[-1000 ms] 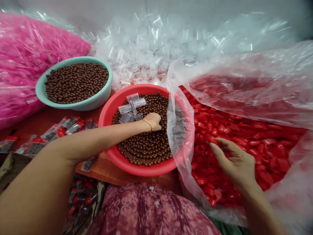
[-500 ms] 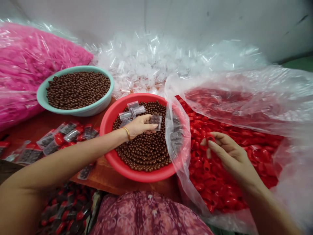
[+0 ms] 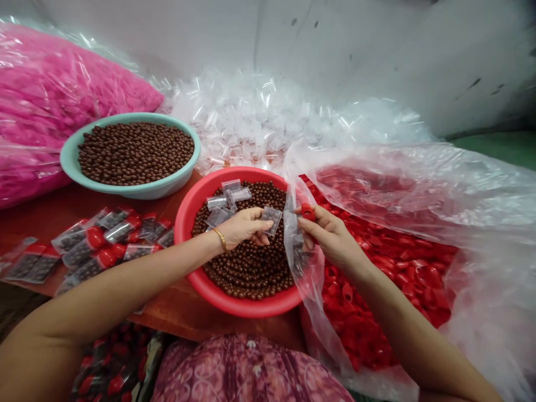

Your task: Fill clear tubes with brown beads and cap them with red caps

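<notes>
Over a red basin of round brown balls, my left hand is closed on a small clear plastic container. Inside the same basin, several loose clear containers lie on the balls to the left. At the basin's right edge, my right hand pinches a red plastic cap, a short distance from the container. Behind that hand, the clear bag's edge drapes over the basin rim. Many more red caps fill the open bag on the right.
A light-blue basin of brown balls stands back left, beside a bag of pink pieces. Filled red-capped containers lie on the left of the table, with more below its edge. Clear containers are heaped along the wall.
My right hand has moved left from the heap of red caps to the basin's edge, bringing one cap with it. My left hand stays over the basin with its container. The view has shifted slightly.
</notes>
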{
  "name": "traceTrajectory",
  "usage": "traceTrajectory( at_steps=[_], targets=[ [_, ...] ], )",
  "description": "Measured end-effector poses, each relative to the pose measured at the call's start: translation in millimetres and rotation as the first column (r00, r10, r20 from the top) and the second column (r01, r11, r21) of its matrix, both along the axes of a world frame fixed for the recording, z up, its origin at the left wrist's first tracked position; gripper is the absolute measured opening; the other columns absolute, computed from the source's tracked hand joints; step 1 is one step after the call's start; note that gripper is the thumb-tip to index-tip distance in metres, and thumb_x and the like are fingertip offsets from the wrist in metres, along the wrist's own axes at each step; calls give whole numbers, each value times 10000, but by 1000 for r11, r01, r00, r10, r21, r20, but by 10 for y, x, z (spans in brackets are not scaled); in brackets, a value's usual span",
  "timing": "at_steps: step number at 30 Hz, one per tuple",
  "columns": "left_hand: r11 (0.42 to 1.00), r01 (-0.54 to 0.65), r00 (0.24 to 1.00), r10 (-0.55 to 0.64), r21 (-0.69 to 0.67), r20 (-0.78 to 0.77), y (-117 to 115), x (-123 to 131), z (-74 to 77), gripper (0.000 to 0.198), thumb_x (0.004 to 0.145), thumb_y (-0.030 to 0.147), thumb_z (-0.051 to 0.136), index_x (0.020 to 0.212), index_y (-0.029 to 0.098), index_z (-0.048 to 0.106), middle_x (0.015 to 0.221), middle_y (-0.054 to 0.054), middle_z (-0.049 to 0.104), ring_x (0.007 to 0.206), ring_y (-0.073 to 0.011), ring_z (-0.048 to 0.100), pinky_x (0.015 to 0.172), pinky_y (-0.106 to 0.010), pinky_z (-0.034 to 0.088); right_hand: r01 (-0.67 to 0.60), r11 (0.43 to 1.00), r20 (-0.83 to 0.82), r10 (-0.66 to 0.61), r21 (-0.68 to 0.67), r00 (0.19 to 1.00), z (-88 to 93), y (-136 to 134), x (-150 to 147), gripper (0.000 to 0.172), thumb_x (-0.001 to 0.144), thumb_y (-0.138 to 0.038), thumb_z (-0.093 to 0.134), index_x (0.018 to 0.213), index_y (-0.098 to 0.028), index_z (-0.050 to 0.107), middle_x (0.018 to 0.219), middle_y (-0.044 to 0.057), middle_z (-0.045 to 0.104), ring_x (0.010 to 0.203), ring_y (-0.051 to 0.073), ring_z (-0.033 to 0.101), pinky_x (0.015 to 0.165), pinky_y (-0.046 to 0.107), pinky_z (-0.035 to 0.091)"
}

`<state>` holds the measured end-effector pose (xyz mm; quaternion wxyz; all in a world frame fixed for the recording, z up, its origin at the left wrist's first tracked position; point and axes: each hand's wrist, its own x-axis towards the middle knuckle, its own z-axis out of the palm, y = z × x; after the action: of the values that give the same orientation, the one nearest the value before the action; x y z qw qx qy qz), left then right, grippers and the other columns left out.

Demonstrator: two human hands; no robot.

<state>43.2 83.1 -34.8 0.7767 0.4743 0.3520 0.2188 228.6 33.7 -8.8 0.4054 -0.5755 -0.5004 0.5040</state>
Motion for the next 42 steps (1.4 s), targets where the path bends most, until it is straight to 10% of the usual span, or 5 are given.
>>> traceTrajectory(
  at_steps=[9,18,22,31,42],
  targets=[
    [988,52,999,-54,148,7,-45,14,22,197,789,227,608,928,133,505,735,33,575,578,-48,565,566,-177,466,-59,992,-261,28,-114,965,-20,174,-53,330,676,-493,608,812,-196,560,603,-76,467,381,41,356,374,216,426],
    [977,46,998,-54,210,32,-69,35,24,63,838,154,518,884,140,476,762,14,596,681,-59,573,633,-187,487,-50,959,197,-7,281,980,-188,146,21,292,782,-359,592,1027,-205,634,937,37,691,723,123,621,602,245,524],
    [981,46,998,-52,190,24,-65,29,35,97,846,216,520,872,143,462,720,29,578,592,-49,552,597,-189,471,-180,841,514,-130,510,848,-229,122,30,307,826,-244,535,1115,-210,633,1083,54,696,960,180,657,850,333,525],
    [983,31,988,-57,183,143,-70,13,38,256,812,370,570,865,142,465,690,29,542,539,-56,503,531,-196,445,-407,692,785,-398,597,474,-195,40,-56,340,879,-195,464,1175,-232,628,905,49,736,697,162,674,686,269,534],
    [974,22,995,-44,227,94,-60,28,17,203,828,334,529,814,149,447,679,35,502,527,-51,472,491,-180,420,-506,584,772,-470,635,427,-167,-14,-94,357,871,-117,471,1159,-259,629,1095,34,699,796,156,700,752,275,546]
  ],
)
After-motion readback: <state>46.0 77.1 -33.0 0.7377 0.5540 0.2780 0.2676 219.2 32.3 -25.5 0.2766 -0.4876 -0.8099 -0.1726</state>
